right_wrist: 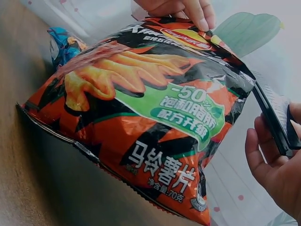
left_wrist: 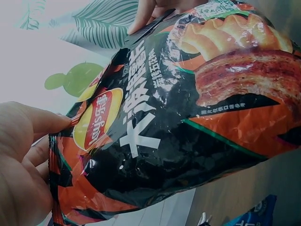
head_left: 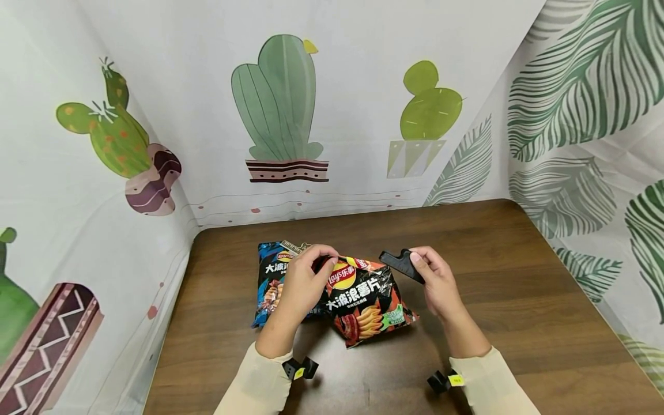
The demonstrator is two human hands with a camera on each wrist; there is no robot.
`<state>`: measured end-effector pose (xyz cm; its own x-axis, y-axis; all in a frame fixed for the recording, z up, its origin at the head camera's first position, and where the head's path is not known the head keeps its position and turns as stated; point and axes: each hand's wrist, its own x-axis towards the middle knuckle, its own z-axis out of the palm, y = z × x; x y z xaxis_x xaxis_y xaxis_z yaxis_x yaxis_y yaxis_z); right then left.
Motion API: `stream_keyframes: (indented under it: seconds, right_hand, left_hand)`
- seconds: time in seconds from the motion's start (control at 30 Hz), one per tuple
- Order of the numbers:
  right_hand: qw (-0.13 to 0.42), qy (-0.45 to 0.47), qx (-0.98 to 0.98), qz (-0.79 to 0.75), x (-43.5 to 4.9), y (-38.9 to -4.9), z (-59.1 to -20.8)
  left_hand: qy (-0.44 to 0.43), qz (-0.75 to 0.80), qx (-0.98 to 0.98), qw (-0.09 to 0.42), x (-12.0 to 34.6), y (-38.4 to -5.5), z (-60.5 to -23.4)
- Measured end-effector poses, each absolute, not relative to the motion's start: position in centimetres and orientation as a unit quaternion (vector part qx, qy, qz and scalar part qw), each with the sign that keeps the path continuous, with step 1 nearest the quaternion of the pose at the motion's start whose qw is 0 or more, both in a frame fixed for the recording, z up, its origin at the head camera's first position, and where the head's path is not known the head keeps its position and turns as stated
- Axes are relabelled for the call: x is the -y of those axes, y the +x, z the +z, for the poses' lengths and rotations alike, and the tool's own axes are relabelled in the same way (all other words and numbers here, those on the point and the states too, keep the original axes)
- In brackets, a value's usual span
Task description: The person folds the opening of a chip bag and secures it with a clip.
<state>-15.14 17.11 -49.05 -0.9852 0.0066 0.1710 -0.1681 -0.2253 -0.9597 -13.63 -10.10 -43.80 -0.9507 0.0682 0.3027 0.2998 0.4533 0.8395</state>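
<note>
A black and orange Lay's chip bag (head_left: 365,308) is tilted up above the wood table. My left hand (head_left: 307,275) pinches its top edge near the left corner; the left wrist view shows thumb and finger (left_wrist: 49,121) on the seal. To the right of the bag, my right hand (head_left: 438,279) grips a flat black plastic tool (head_left: 399,264) with a notched side. In the right wrist view, this tool's tip (right_wrist: 257,92) is right by the bag's upper corner; whether it touches, I cannot tell. Its exact kind is unclear.
Behind my left hand lies a blue chip bag (head_left: 267,288), partly hidden. A pale, ruler-like strip with fine marks (head_left: 292,246) is at its top edge. The brown wood table (head_left: 519,300) meets a white cloth backdrop (head_left: 358,115) printed with cacti and leaves.
</note>
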Motion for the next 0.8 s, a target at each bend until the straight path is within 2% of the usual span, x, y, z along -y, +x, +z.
stream_keyframes:
  seconds: [0.8]
  right_hand:
    - [0.034,0.101,0.661,0.742,-16.77,-15.04,-48.90]
  left_hand:
    - [-0.120,-0.515,0.839,0.127,10.10,-13.62,-43.63]
